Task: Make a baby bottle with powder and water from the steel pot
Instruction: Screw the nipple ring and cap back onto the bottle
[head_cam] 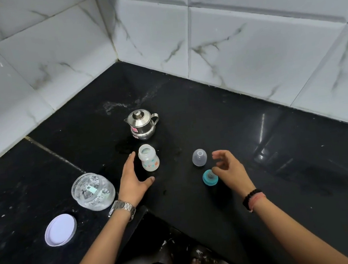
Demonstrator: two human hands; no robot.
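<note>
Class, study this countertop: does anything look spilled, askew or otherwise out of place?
Yes. Pale dried splash marks streak the black counter behind the steel pot, and wet patches lie beside the open baby bottle. White specks dot the counter around the powder jar, whose lid lies off to one side.

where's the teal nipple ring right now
In the head view the teal nipple ring sits on the black counter right of centre, just under the right hand, below the clear cap and right of the open bottle.
</note>
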